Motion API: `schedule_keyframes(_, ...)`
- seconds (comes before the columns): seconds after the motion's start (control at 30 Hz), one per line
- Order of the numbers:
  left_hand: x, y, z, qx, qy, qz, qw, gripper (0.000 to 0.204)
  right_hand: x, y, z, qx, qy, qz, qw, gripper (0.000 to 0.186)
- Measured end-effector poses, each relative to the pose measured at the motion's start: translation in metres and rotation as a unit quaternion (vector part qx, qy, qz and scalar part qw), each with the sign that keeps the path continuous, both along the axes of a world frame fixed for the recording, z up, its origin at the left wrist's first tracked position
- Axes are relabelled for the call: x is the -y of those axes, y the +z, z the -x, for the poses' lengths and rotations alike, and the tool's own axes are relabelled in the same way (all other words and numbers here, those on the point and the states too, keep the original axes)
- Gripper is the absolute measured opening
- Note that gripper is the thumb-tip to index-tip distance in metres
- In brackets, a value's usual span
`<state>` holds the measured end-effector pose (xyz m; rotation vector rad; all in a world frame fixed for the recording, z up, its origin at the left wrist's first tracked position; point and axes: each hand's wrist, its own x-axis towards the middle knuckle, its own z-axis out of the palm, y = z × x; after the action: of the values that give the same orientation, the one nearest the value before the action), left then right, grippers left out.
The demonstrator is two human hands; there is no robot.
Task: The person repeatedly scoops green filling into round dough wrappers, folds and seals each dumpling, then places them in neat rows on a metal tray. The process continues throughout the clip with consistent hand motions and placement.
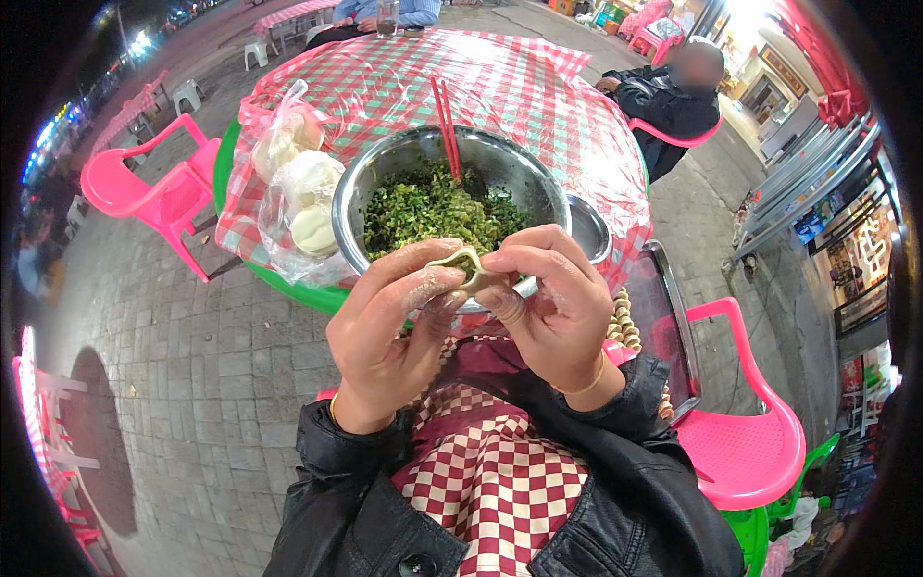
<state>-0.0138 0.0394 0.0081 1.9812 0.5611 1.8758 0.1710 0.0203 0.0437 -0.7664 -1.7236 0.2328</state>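
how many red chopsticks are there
2: the left chopstick and the right chopstick, close together, both standing in the greens in the bowl. Others could be buried there.

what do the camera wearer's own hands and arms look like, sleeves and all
Both the left hand and right hand are bare, without gloves, and whitish powder dusts the left hand's fingers. A thin yellowish band crosses the right wrist; a similar one partly shows at the left. The jacket sleeves are black, shiny, creased and leather-like.
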Motion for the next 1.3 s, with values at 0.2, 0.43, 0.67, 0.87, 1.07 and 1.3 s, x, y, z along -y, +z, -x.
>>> schedule_keyframes(0.2, 0.001, 0.0, -0.002, 0.002, 0.011, 0.012, 1.0, 0.025, 0.003, 0.006, 0.003, 0.043, -0.016, -0.023, 0.999, 0.018)
schedule_keyframes(0.43, 0.003, 0.002, -0.003, -0.019, 0.012, 0.033, 0.999, 0.021, -0.004, 0.008, 0.004, 0.094, -0.021, -0.085, 0.992, 0.015)
schedule_keyframes(0.67, 0.0, 0.0, -0.001, -0.028, 0.008, 0.024, 0.999, 0.02, -0.006, 0.006, 0.004, 0.07, -0.009, -0.068, 0.995, 0.018)
schedule_keyframes(0.87, 0.003, -0.016, -0.014, 0.127, -0.109, 0.106, 0.98, 0.033, -0.01, 0.008, -0.001, 0.131, -0.04, -0.129, 0.982, 0.02)
schedule_keyframes(1.07, 0.005, -0.012, -0.012, 0.076, -0.111, 0.092, 0.987, 0.043, -0.01, 0.009, 0.001, 0.141, -0.038, -0.137, 0.98, 0.016)
schedule_keyframes(1.3, 0.013, 0.001, -0.015, 0.106, -0.24, 0.358, 0.896, 0.038, -0.012, 0.006, 0.001, 0.089, -0.05, -0.098, 0.99, 0.017)
